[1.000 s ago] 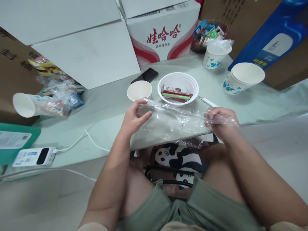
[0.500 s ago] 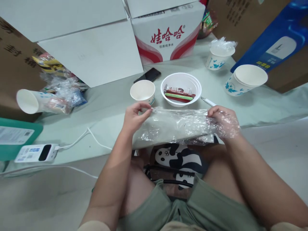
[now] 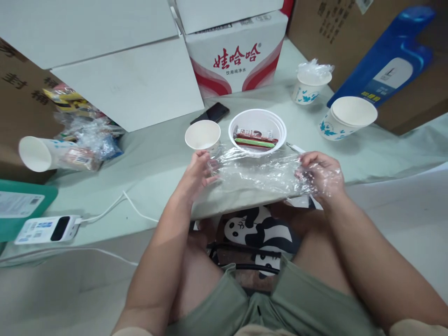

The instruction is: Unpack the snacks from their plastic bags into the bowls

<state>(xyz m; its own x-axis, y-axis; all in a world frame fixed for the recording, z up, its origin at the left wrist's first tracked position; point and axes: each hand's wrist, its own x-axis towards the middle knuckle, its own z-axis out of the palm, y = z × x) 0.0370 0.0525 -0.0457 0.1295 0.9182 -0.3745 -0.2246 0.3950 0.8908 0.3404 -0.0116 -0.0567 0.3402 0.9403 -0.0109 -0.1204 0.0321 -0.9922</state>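
A crinkled sheet of clear plastic film (image 3: 257, 175) stretches between my two hands above the table's front edge. My left hand (image 3: 199, 172) pinches its left end between thumb and forefinger, the other fingers partly spread. The right end is bunched in my right hand (image 3: 321, 173), and loose film drapes over those fingers. Just behind the film stands a white plastic bowl (image 3: 258, 114) with wrapped snack sticks (image 3: 255, 138) in it. A white paper cup (image 3: 203, 134) is right beyond my left hand. A white-handled tool (image 3: 296, 147) lies behind my right hand, partly covered.
A phone (image 3: 210, 113) lies before the white and red carton (image 3: 236, 60). At right are stacked paper cups (image 3: 348, 116), a cup holding film (image 3: 311, 86) and a blue bottle (image 3: 388, 65). Left are a tipped cup (image 3: 38, 154), wrapped snacks (image 3: 94, 140) and a corded white device (image 3: 49, 229).
The film has been lifted and shifted toward the bowl, its far edge now overlapping the bowl's front. My left hand has opened its fingers somewhat and turned. The view has shifted slightly.
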